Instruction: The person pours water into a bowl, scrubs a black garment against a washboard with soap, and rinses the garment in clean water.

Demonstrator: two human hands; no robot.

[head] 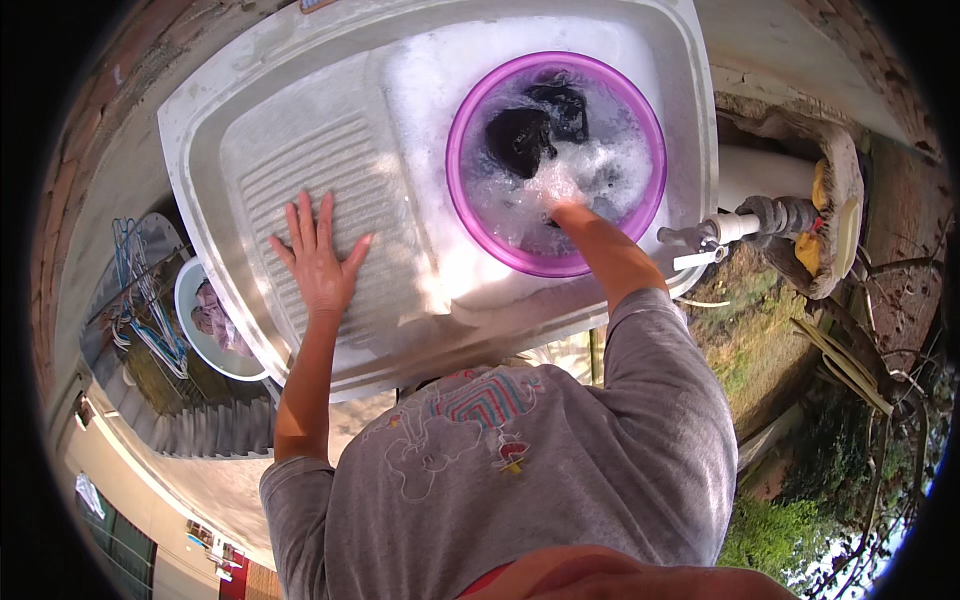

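My left hand [320, 262] lies flat with spread fingers on the ridged washboard part [307, 169] of a pale laundry sink [184, 150]. Nothing is in that hand. On the right side of the sink stands a round purple plastic basin [455, 172] with foamy water. Dark wet cloth [519, 139] shows above the water in its far left part. My right hand [559, 196] is down in the suds near the middle of the basin, close to the cloth; froth hides its fingers, so its grip cannot be seen.
A tap [701, 236] on a white pipe reaches in at the sink's right edge. To the left, below the sink, are a white basin [187, 322] with pinkish cloth and a bunch of wire hangers [150, 315]. Branches [885, 360] spread at the far right.
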